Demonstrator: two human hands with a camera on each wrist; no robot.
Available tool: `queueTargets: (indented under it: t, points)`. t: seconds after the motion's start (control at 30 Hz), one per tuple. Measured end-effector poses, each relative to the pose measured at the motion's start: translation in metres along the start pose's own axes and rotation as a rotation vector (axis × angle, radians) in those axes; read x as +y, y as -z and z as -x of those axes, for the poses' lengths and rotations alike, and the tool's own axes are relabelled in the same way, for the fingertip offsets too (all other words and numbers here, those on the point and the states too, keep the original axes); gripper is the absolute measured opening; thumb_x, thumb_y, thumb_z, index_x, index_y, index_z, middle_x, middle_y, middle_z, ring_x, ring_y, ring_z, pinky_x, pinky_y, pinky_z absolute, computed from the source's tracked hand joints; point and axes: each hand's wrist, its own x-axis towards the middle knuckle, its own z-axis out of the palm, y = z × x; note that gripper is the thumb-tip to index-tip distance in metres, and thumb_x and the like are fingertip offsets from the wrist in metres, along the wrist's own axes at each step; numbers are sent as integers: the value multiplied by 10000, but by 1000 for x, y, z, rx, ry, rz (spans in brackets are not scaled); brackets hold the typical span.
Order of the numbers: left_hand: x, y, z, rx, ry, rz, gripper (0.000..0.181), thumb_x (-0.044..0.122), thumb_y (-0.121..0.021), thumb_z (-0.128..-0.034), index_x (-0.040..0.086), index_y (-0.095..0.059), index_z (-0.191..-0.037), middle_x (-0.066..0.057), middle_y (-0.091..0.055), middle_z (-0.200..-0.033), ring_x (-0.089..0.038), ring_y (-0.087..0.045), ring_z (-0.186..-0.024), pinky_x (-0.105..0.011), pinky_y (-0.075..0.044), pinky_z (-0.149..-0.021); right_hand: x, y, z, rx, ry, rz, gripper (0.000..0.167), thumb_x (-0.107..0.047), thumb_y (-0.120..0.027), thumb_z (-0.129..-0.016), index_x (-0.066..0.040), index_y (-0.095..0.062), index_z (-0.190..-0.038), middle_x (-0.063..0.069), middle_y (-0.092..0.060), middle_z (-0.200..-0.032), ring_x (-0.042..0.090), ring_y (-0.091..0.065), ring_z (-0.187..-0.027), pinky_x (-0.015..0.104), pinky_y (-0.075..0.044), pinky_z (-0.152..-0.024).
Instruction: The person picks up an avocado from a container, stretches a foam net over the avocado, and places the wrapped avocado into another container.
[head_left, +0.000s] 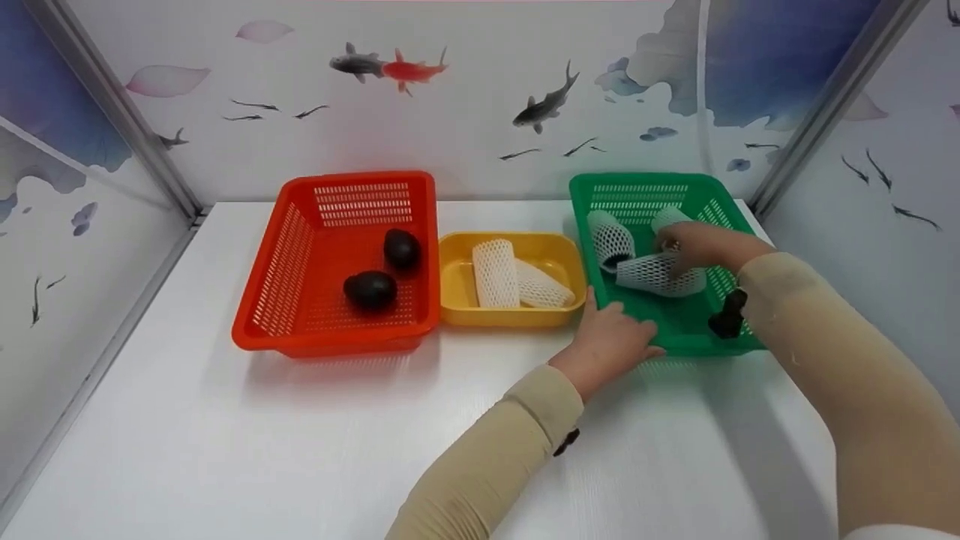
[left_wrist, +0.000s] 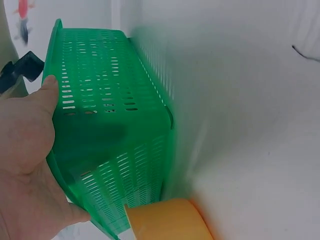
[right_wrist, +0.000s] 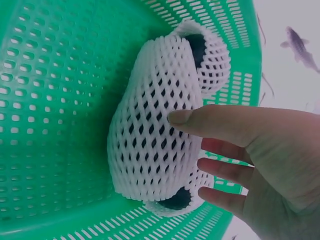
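Note:
My left hand (head_left: 611, 341) grips the near left corner of the green basket (left_wrist: 115, 120), its thumb and one finger lying along the outer walls. Inside that basket my right hand (head_left: 701, 246) is over an avocado (right_wrist: 155, 120) in a white foam net. Its thumb touches the net; the other fingers are spread apart, not wrapped round the fruit. Another netted avocado (head_left: 611, 238) lies at the left of the basket. A third white net (head_left: 670, 217) sits at the back, partly behind the right hand.
An orange-red basket (head_left: 259, 300) on the left holds two bare dark avocados (head_left: 371, 290). Between the baskets stands a yellow tray (head_left: 510, 319) with white foam nets (head_left: 496, 274) lying in it. Printed panels (head_left: 480, 135) enclose the white table (head_left: 315, 450) at the back and sides.

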Motion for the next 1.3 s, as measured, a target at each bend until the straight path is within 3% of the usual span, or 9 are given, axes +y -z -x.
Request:
queueTargets:
  t: [0.4,0.53,0.67,0.83,0.93,1.07,1.3]
  points:
    - [-1,8,2,-45,13,-4,478,570,-363,-983,291,-566,-1314,87,-623,-1250,-192,-465,-1220,-569,-158,-1136,-33,-3,19,-5,26,48,451,-100,-670,-903,82,-534,-1293,285,-545,-1269,440,-494,-1187,589,-398,-979]
    - [-4,15,6,-45,-16,2,456,537,-415,-987,261,-564,-1318,58,-614,-1254,-193,-495,-1182,-546,-195,-1135,-42,-4,23,17,54,68,427,-91,-674,-899,63,-555,-1280,262,-573,-1249,415,-520,-1172,575,-407,-980]
    - [-13,22,14,0,-66,-7,448,519,-461,-981,225,-560,-1304,24,-605,-1219,-188,-512,-1108,-453,-328,-1093,-51,-5,27,33,70,78,432,-103,-682,-897,31,-571,-1292,231,-584,-1258,391,-525,-1181,565,-401,-994]
    - [-31,31,29,113,-92,-4,415,486,-507,-980,187,-575,-1259,-5,-572,-1171,-173,-491,-1038,-288,-461,-910,-64,-7,33,61,85,114,414,-149,-686,-908,6,-596,-1282,207,-599,-1248,370,-539,-1165,551,-409,-990]
    - [-43,36,38,159,-64,20,391,467,-528,-979,173,-584,-1231,-13,-567,-1141,-168,-505,-988,-274,-484,-855,-72,-7,36,85,77,133,399,-173,-680,-912,-4,-607,-1267,202,-606,-1227,358,-554,-1130,549,-423,-972]
    - [-59,44,50,158,-2,63,368,451,-541,-980,159,-577,-1201,-14,-577,-1061,-171,-517,-906,-286,-501,-809,-84,-7,40,121,45,122,395,-210,-671,-920,-36,-611,-1270,173,-609,-1225,322,-567,-1092,539,-429,-974]
    - [-86,54,73,185,76,123,327,382,-567,-983,134,-599,-1193,-27,-630,-1053,-195,-562,-910,-319,-515,-837,-115,-12,43,226,117,143,371,-272,-679,-921,-76,-648,-1235,106,-638,-1175,273,-586,-1027,486,-466,-948]
